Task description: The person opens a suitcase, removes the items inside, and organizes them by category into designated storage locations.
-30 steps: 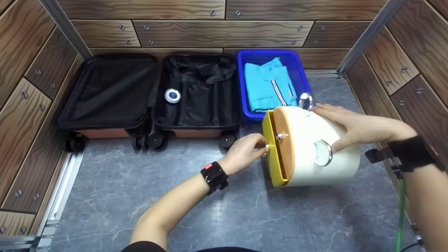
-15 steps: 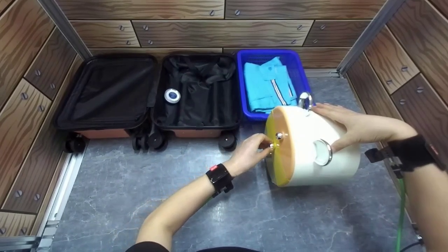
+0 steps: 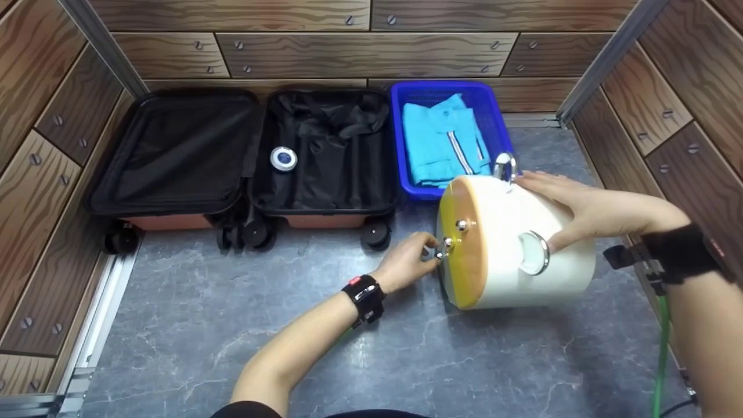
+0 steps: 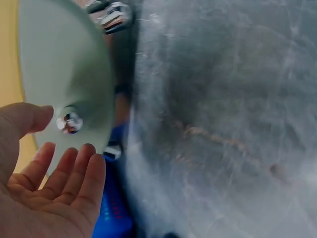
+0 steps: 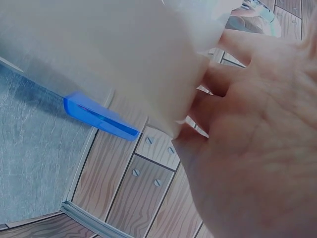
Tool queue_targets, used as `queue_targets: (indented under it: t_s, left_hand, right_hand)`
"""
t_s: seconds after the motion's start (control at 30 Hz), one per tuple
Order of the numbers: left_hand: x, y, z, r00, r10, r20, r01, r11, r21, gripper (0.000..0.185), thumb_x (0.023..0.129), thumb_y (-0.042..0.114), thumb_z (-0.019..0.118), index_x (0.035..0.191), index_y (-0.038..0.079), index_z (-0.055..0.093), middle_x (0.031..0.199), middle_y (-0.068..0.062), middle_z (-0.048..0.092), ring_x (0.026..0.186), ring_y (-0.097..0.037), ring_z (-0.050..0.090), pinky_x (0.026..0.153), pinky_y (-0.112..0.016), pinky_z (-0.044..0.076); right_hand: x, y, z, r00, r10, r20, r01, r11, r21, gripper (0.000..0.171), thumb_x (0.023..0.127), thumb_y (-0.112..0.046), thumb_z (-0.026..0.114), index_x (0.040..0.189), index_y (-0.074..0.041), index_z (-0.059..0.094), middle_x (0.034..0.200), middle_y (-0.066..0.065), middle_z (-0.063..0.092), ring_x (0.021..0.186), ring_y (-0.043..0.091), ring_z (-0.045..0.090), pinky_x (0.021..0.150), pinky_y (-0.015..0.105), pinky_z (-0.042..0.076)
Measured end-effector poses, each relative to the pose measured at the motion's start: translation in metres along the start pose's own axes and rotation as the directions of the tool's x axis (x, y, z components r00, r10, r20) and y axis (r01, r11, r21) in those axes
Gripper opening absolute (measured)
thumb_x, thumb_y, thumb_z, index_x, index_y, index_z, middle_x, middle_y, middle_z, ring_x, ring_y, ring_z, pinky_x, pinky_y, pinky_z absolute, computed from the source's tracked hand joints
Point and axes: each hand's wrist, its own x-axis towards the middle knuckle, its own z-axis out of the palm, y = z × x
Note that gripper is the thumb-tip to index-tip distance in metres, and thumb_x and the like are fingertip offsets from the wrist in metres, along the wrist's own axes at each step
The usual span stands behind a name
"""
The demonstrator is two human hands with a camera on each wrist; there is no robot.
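Note:
A small rounded white drawer cabinet (image 3: 534,287) stands on the floor with its drawer fronts facing left. Its orange drawer (image 3: 473,249) and yellow drawer (image 3: 458,270) are closed. Pale green is the colour of the lowest drawer front (image 4: 59,64), which carries a round silver knob (image 4: 69,120). Around this knob my left hand (image 3: 403,264) hovers, thumb and fingers spread apart without visibly pinching it. My right hand (image 3: 589,212) rests with extended fingers on the white body, between a silver handle (image 3: 506,167) and a silver ring (image 3: 543,253); some fingertips are hidden.
An open suitcase lies behind on the left, with a black lid half (image 3: 180,157) and a lined half (image 3: 342,157) holding a round tin (image 3: 284,158). Behind the cabinet, a blue basket (image 3: 496,110) contains folded turquoise clothing (image 3: 435,139). Wood-patterned panels (image 3: 365,55) enclose the floor.
The yellow drawer, standing out earlier, has been pushed in. My left hand has left its knob and moved down to the green drawer's knob. The right hand has stayed in place.

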Motion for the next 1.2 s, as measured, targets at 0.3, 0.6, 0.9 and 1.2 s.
queue_targets:
  t_s: [0.3, 0.6, 0.9, 1.2]
  left_hand:
    - [0.008, -0.003, 0.013, 1.0, -0.002, -0.021, 0.002, 1.0, -0.01, 0.018, 0.095, 0.015, 0.073, 0.111, 0.01, 0.067, 0.107, -0.002, 0.069, 0.092, -0.013, 0.066, 0.078, -0.019, 0.051]
    - [0.0, -0.009, 0.004, 0.998, 0.055, -0.044, -0.052, 0.996, 0.077, 0.015, 0.096, 0.019, 0.073, 0.108, 0.01, 0.067, 0.103, -0.002, 0.068, 0.091, -0.014, 0.063, 0.08, -0.023, 0.051]
    - [-0.024, -0.028, -0.02, 0.996, 0.042, -0.073, -0.037, 0.997, 0.073, 0.014, 0.096, 0.019, 0.073, 0.107, 0.012, 0.068, 0.103, 0.0, 0.068, 0.093, -0.012, 0.064, 0.082, -0.023, 0.053]
    - [-0.042, -0.039, -0.037, 0.999, -0.004, -0.043, 0.006, 0.999, 0.043, 0.017, 0.095, 0.019, 0.074, 0.108, 0.011, 0.068, 0.105, -0.001, 0.068, 0.094, -0.017, 0.067, 0.082, -0.025, 0.054]
  right_hand:
    - [-0.001, 0.0, -0.001, 1.0, 0.002, 0.003, -0.002, 1.0, 0.008, 0.12, 0.072, -0.041, 0.091, 0.165, -0.016, 0.019, 0.17, 0.013, 0.011, 0.155, 0.041, 0.003, 0.117, 0.07, 0.008]
    - [-0.001, 0.001, -0.002, 1.0, 0.014, 0.02, -0.015, 0.999, 0.049, 0.121, 0.072, -0.038, 0.091, 0.165, -0.018, 0.017, 0.171, 0.011, 0.008, 0.155, 0.04, 0.0, 0.116, 0.071, 0.007]
    - [-0.004, 0.006, -0.002, 1.0, 0.017, 0.014, -0.018, 0.997, 0.073, 0.12, 0.071, -0.037, 0.092, 0.165, -0.018, 0.019, 0.17, 0.013, 0.009, 0.155, 0.04, 0.001, 0.116, 0.07, 0.007]
    - [-0.005, 0.008, -0.002, 1.0, 0.013, 0.008, -0.014, 0.998, 0.058, 0.12, 0.07, -0.038, 0.092, 0.165, -0.02, 0.02, 0.17, 0.012, 0.01, 0.155, 0.038, 0.001, 0.117, 0.068, 0.007]
